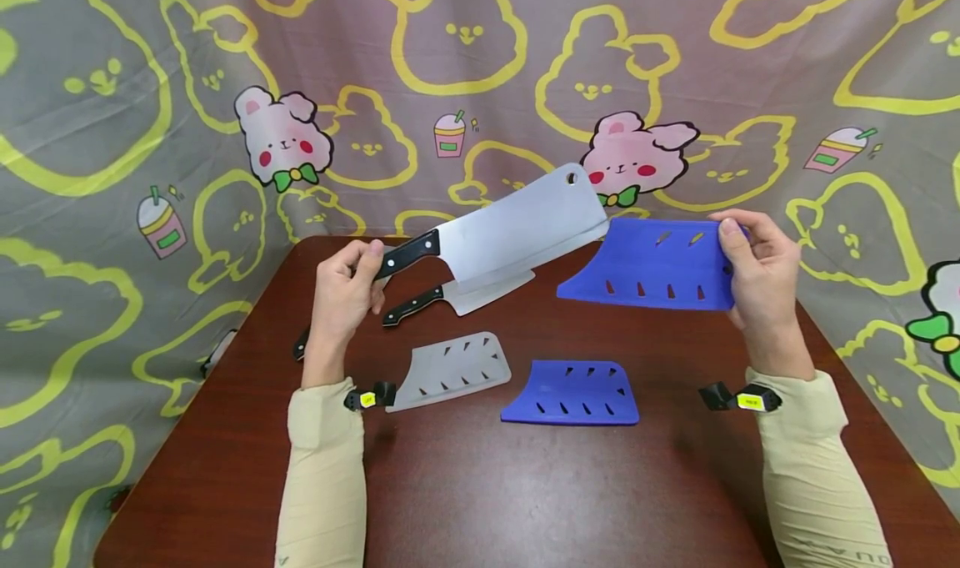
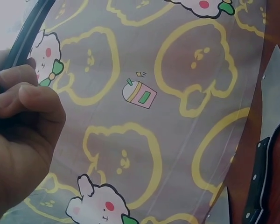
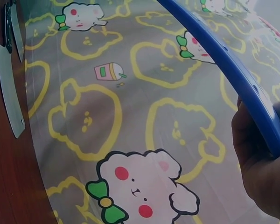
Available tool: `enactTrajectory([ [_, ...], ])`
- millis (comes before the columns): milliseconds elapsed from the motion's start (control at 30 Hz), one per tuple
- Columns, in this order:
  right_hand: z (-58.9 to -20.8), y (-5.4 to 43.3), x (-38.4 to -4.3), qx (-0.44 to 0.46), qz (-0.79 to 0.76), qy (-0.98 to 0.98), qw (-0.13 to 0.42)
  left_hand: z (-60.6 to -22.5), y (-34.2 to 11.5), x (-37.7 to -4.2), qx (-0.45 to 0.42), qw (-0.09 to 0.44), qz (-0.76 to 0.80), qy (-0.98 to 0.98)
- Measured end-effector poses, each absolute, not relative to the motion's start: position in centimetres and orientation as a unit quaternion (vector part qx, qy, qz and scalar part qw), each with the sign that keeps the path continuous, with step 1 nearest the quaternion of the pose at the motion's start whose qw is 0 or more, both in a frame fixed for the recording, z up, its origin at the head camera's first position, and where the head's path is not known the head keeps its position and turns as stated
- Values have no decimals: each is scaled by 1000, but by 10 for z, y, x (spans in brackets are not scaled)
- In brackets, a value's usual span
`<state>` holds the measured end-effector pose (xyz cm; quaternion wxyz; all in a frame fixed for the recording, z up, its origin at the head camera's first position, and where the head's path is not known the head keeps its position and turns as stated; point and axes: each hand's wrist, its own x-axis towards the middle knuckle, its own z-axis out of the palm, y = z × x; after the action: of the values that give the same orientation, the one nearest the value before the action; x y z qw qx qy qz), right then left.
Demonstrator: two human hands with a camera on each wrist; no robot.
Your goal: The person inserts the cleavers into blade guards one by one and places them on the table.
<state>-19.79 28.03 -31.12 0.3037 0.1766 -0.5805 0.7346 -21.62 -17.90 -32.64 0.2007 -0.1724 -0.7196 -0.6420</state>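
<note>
Cleaver (image 1: 525,222), raised above the brown table (image 1: 585,493): on my feed, the left hand (image 1: 348,280) grips its handle. The right hand (image 1: 767,259) pinches the far end of a large blue sheath (image 1: 645,259) near the blade; contact I cannot tell. Below I see a smaller knife (image 1: 487,295), a second blue sheath (image 1: 573,394), a grey sheath (image 1: 453,372) and a part-hidden black handle (image 1: 300,345).
</note>
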Motion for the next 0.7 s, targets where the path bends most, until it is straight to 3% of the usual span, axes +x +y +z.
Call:
enactTrajectory([
  [700,-306,297,-201,204,777,-487,343,-297,-184,-184,-258,102,-533,-799],
])
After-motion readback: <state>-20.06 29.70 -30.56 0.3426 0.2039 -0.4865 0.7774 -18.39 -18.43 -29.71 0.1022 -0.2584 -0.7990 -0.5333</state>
